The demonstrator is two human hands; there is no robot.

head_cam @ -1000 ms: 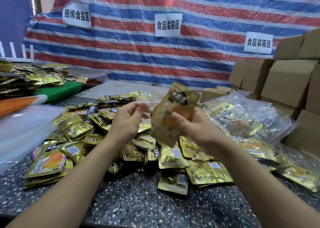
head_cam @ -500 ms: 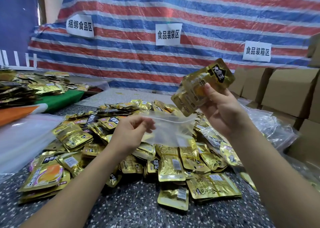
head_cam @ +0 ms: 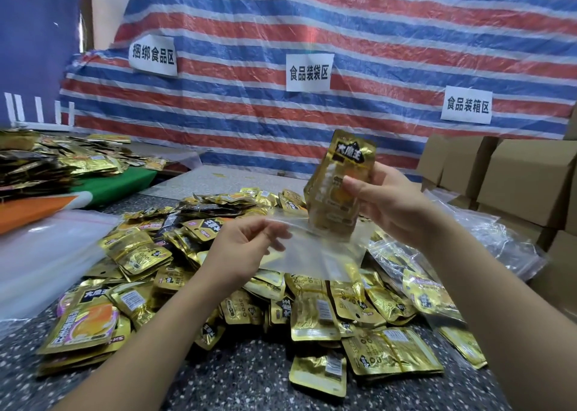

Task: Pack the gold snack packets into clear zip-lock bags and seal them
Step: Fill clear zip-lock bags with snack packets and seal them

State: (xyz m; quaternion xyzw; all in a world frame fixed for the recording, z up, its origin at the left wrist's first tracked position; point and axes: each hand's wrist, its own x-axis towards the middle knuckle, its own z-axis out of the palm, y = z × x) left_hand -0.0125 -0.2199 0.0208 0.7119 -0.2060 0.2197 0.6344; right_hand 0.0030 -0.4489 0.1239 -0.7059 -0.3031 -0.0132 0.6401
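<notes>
the left hand [head_cam: 246,251] pinches the clear bag [head_cam: 315,254] by its top edge so the mouth stays open. the right hand [head_cam: 390,204] holds the gold packets [head_cam: 338,189] upright, their bottom just inside the bag's mouth, ready to slide down.

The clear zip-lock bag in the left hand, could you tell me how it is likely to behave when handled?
The clear zip-lock bag probably stays floppy: it sags below the left hand pinching its mouth. It looks thin and light. Its glossy film may be slippery, so the gold snack packets in the right hand should slide in.
</notes>
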